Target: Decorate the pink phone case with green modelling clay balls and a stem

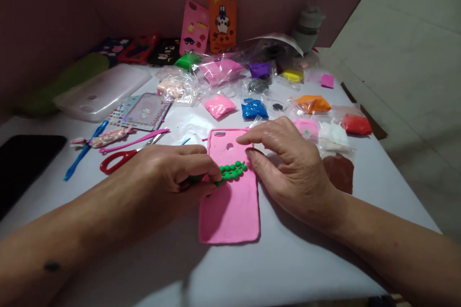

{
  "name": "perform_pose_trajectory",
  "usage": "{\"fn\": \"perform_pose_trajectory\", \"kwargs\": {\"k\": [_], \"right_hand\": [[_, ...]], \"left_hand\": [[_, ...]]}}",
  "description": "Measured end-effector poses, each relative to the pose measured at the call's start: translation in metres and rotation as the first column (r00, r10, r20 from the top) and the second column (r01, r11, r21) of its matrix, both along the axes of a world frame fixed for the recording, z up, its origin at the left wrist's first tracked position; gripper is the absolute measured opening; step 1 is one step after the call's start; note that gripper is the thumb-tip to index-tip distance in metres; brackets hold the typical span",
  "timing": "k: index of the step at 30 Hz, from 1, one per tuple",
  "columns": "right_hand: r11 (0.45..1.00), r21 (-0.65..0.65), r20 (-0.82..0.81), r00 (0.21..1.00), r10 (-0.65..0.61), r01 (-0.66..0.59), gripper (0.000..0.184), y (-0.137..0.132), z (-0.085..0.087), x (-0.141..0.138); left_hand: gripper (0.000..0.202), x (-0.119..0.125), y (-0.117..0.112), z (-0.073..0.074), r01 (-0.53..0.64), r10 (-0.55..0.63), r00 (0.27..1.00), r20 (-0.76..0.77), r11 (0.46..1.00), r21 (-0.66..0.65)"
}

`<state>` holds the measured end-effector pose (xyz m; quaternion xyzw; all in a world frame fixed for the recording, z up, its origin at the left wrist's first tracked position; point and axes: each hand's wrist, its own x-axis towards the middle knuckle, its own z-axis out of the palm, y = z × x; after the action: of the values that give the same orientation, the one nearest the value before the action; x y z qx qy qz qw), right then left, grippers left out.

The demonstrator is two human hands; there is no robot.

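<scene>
A phone case [230, 216] covered in pink clay lies flat on the white table, its camera cutout and round hole at the far end. Across its upper half runs a green clay sprig [234, 171] of small round leaves. My left hand [180, 172] pinches the sprig's left end between thumb and fingers, and hides part of it. Over the case's right edge, my right hand [284, 163] has thumb and forefinger apart with nothing between them, close to the sprig's right tip.
Red-handled scissors [118, 162], a blue modelling tool [86, 149] and a pink tool [135, 141] lie left. Beyond are bagged clays, including blue [254, 109] and orange [312, 103]. Decorated orange [222, 14] and pink [194, 29] cases lean against the back wall. A black phone [29, 168] sits far left.
</scene>
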<state>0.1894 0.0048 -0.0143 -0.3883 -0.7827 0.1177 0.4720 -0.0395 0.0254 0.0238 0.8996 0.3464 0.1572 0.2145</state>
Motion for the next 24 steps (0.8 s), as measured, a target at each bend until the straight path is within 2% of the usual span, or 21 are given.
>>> {"fn": "perform_pose_trajectory", "kwargs": {"k": [4,9,12,17,21,24], "right_hand": [[1.000,-0.017,0.041,0.999,0.013,-0.013,0.027,-0.001,-0.002,-0.001],[0.999,-0.034,0.060,0.998,-0.021,0.023,0.032,0.001,-0.005,-0.002],[0.999,-0.035,0.071,0.997,-0.025,0.027,0.034,0.002,-0.007,-0.002],[1.000,-0.025,0.077,0.997,-0.011,0.013,0.034,0.002,-0.007,-0.002],[1.000,-0.021,0.078,0.997,-0.007,0.009,0.033,0.002,-0.007,-0.003],[1.000,-0.023,0.073,0.997,-0.005,0.007,0.033,0.003,-0.007,-0.002]], "left_hand": [[0.028,0.002,-0.002,0.003,-0.037,0.038,0.999,-0.033,0.999,0.012],[0.026,0.002,-0.003,0.003,-0.017,0.008,0.993,-0.119,0.997,-0.075],[0.026,0.002,-0.005,0.001,-0.031,0.024,0.995,-0.098,0.996,-0.078],[0.028,0.005,-0.010,0.000,-0.130,0.123,0.989,-0.087,0.988,-0.082],[0.027,0.005,-0.010,-0.001,-0.107,0.097,0.988,-0.119,0.991,-0.077],[0.025,0.004,-0.009,-0.003,-0.128,0.120,0.985,-0.124,0.990,-0.061]]}}
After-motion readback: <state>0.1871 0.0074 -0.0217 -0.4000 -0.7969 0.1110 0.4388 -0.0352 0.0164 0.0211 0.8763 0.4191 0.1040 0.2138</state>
